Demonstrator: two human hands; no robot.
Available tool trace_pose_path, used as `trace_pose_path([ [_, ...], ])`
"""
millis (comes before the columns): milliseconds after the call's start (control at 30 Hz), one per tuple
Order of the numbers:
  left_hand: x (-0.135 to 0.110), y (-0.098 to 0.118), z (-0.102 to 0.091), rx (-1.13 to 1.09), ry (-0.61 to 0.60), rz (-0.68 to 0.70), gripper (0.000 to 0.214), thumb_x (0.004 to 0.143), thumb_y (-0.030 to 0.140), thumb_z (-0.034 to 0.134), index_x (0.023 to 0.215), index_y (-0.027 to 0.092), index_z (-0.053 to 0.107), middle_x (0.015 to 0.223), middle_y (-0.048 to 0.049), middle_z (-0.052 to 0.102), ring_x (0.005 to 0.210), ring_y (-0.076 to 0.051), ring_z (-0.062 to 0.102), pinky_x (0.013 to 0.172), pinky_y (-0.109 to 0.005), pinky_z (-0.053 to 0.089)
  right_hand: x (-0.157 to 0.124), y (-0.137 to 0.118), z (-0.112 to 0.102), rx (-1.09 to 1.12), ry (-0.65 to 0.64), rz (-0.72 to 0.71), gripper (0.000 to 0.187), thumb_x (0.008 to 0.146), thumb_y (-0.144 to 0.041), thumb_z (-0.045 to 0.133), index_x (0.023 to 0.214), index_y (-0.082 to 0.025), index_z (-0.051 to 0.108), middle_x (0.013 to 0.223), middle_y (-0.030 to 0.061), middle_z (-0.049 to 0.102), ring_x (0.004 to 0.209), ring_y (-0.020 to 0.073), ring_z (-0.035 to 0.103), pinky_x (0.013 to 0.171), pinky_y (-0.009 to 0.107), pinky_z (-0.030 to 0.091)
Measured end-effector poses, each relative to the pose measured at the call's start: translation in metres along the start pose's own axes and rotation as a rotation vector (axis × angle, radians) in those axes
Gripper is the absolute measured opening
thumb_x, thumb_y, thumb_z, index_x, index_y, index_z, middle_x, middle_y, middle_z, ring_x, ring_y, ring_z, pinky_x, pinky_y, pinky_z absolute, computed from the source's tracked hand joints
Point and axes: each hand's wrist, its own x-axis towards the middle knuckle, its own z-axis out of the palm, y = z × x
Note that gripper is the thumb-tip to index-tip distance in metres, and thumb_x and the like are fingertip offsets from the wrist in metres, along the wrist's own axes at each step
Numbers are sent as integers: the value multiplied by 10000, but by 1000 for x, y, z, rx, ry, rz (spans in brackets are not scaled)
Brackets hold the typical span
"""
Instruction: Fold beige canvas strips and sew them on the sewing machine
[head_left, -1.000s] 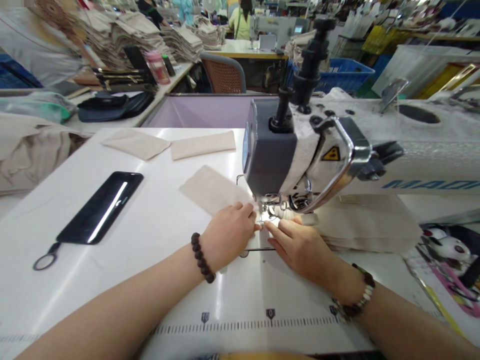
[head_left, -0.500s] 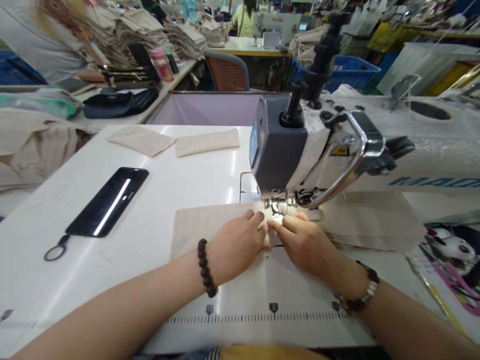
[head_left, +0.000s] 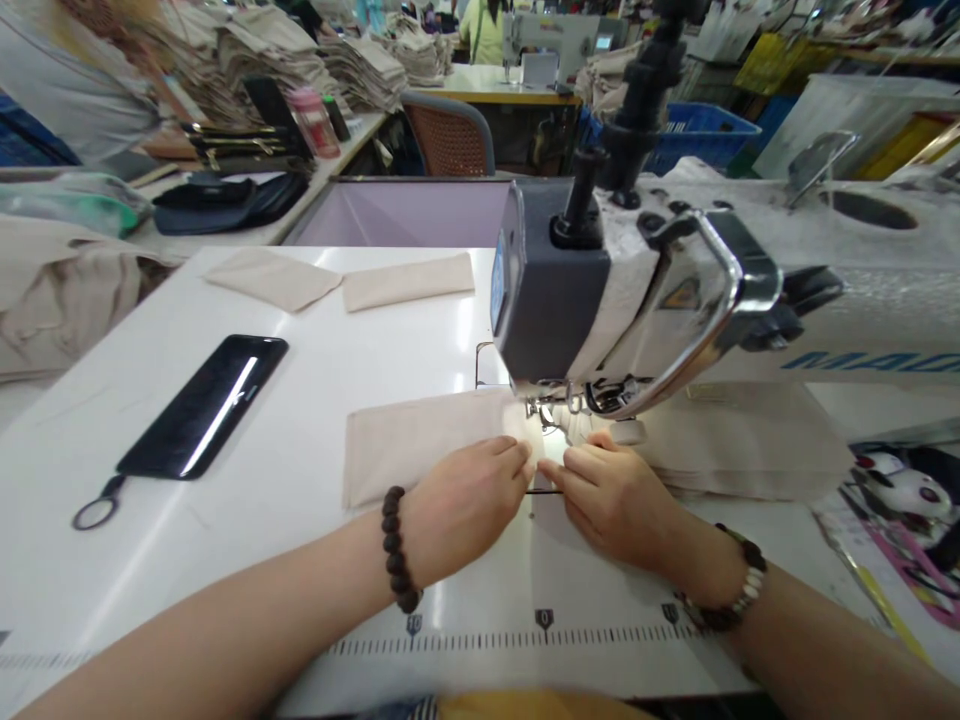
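Observation:
A flat beige fabric piece [head_left: 420, 440] lies left of the sewing machine's needle area, its right end beside the presser foot [head_left: 547, 412]. My left hand [head_left: 469, 505], with a dark bead bracelet, has its fingers pressed together on the near right corner of this piece. Just right of the foot, my right hand [head_left: 619, 500] is closed, fingers curled beside some pale gathered cloth [head_left: 574, 425]. What its fingertips pinch, if anything, is hidden. The fingertips of both hands nearly meet in front of the foot. The sewing machine's head [head_left: 555, 280] stands above them.
A stack of beige fabric [head_left: 750, 450] lies under the machine arm. Two beige pieces [head_left: 409, 280] rest at the table's back. A black phone [head_left: 202, 405] with a ring strap lies at left. A ruler scale [head_left: 480, 640] runs along the front edge.
My left hand has drawn slightly toward me, baring more of the fabric piece. The piece has shifted and turned a little at the foot. My right hand stays almost in place.

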Motion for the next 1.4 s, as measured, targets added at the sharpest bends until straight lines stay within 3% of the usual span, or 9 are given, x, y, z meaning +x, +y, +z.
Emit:
trace_pose_path([
  [233,9,-16,-5,-96,60,-47,190,849,31,405,959,128,526,1020,-79,576,1007,-168,531,879,-293,455,5,-2,5,-102,9,95,291,871,-91,344,1029,-49,585,668,44,552,582,146,478,647,313,337],
  [467,19,-31,-1,-175,138,-117,143,861,59,434,918,117,552,968,-72,590,962,-162,554,925,-299,437,5,-3,9,-143,-2,118,282,859,-93,384,1051,-43,584,703,61,573,620,151,504,668,308,349],
  [833,17,-34,11,-1,239,-95,197,873,97,416,1010,52,550,1047,-113,564,1058,-205,490,974,-300,389,1,-1,12,-117,-8,104,310,873,-90,341,1067,-62,581,683,53,557,617,152,500,680,308,377],
  [1033,8,-26,4,137,169,-283,199,885,129,379,957,88,560,980,-114,566,890,-221,551,756,-340,490,0,1,15,-113,56,67,301,880,-111,340,1056,-59,579,681,52,559,603,149,516,659,302,414],
  [1100,6,-31,4,139,145,-371,225,879,108,368,1014,64,542,983,-136,573,893,-224,560,753,-340,488,2,1,14,-93,87,55,301,889,-127,339,1076,-62,565,695,57,571,614,151,532,633,291,425],
  [1167,5,-41,8,139,200,-490,315,877,129,382,1160,14,456,1140,-210,520,1059,-264,511,869,-391,445,3,-1,9,-60,108,24,306,896,-137,333,1105,-70,547,700,55,581,615,146,543,610,277,432],
  [1233,5,-51,13,149,288,-568,449,872,176,412,1278,3,331,1323,-267,358,1239,-329,354,965,-481,352,2,-3,-1,-61,142,-22,294,898,-135,339,1101,-91,547,712,52,596,622,139,554,622,274,435],
  [1300,5,-57,17,148,331,-555,477,866,206,432,1299,39,318,1402,-250,254,1303,-356,236,999,-529,289,-2,-3,-16,-119,205,-51,236,889,-132,387,1031,-127,576,733,49,615,644,138,562,664,286,429],
  [1400,3,-56,18,134,318,-450,393,862,183,444,1236,65,409,1384,-215,321,1291,-333,281,1010,-517,289,-10,2,-42,-262,293,48,115,862,-203,495,858,-161,602,755,65,618,684,173,558,703,330,403],
])
